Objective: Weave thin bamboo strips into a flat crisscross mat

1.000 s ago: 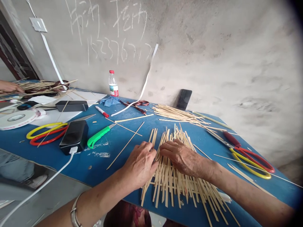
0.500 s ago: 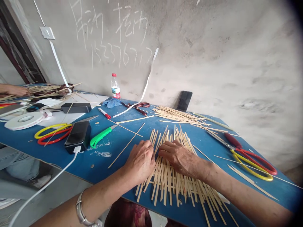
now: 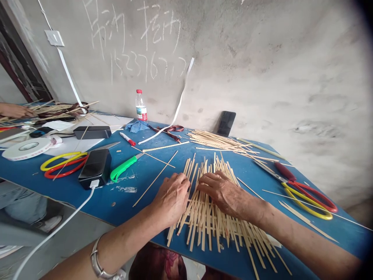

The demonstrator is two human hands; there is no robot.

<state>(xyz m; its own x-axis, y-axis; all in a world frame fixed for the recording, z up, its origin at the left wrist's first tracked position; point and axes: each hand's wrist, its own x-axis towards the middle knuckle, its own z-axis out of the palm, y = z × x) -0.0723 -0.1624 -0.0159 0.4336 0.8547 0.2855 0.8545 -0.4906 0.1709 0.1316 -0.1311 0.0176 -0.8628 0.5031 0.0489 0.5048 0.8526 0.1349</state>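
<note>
A fan of thin pale bamboo strips (image 3: pixel 215 221), crossed by a few strips running sideways, lies at the front edge of the blue table. My left hand (image 3: pixel 173 196) is closed at the left side of the fan, its curled fingertips on the strips; what they pinch is too small to make out. Over the middle of the fan lies my right hand (image 3: pixel 223 192), fingers bent together and pressed on the strips. Its fingertips are partly hidden, so any strip held there cannot be made out.
Scissors (image 3: pixel 309 198) lie on the right, a green-handled knife (image 3: pixel 124 168) and black power bank (image 3: pixel 95 167) on the left. Behind are loose strips (image 3: pixel 218 140), a bottle (image 3: pixel 141 107) and a phone (image 3: pixel 226 123). Another person's hand (image 3: pixel 16 110) is far left.
My right hand has shifted slightly right, widening the gap between my hands. My left hand has hardly moved. The whole view has shifted a little.
</note>
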